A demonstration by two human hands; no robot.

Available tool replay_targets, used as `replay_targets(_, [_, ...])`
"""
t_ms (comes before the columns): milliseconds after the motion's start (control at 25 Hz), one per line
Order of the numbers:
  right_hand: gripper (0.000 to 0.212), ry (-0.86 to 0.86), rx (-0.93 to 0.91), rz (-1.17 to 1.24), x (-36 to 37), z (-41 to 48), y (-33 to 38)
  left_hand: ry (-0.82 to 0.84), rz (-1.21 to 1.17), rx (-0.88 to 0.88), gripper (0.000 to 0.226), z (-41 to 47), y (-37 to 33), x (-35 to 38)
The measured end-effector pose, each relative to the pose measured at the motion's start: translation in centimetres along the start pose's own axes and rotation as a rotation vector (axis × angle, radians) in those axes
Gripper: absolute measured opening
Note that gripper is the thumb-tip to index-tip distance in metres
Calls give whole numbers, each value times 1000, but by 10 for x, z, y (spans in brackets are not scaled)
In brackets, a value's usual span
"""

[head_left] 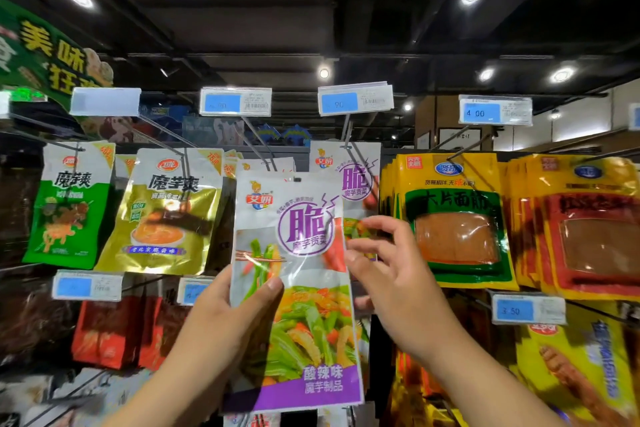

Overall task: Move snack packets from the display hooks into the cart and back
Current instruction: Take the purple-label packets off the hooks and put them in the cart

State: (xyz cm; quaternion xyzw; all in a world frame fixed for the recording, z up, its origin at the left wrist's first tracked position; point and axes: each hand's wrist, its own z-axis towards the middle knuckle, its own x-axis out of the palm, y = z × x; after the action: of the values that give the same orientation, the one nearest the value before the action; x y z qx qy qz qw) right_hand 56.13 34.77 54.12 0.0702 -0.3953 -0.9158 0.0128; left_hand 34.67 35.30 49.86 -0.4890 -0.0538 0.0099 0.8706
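The left hand point(228, 308) pinches the snack packet point(298, 288) low on its left edge, thumb flat on the front, fingers behind it and out of sight; the packet stands upright in front of the display, its long axis running top to bottom, the foot leaning slightly right; its hang hole point(297, 179) sits at the middle of the top edge. The relation that matters is hole to hook point(265, 154): the wire slopes down from its price tag point(235, 101) toward the viewer, and its tip ends just left of and a little above the hole; the packet is near the hook but, as far as the blur lets me judge, not threaded on it. The right hand point(391, 270) is spread, fingers loosely bent, holding nothing, its fingertips at the packet's right edge; whether they touch cannot be told. A twin packet point(358, 180) hangs on the next hook to the right, with yellow packets point(453, 218) beyond. The left hand carries the packet, so a lift onto the tip, or a draw away toward the cart, looks to be its job; the cart is not in view.
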Motion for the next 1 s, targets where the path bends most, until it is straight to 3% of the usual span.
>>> replay_targets(80, [44, 34, -48, -41, -4, -5, -2, 4, -20, 30, 43, 6, -1, 23])
replay_targets(200, [50, -80, -142, -82, -22, 5, -2, -11, 53, 191, 54, 20, -14, 51])
replay_targets(360, [50, -109, -125, -31, -43, 30, 3, 107, 133, 370, 85, 47, -32, 69])
replay_targets(520, [50, -138, -99, -48, -50, 55, 9, 174, 147, 388, 68, 77, -46, 76])
replay_targets(1000, [48, -91, -105, -25, -55, 92, 10, 135, 161, 377, 68, 105, -57, 77])
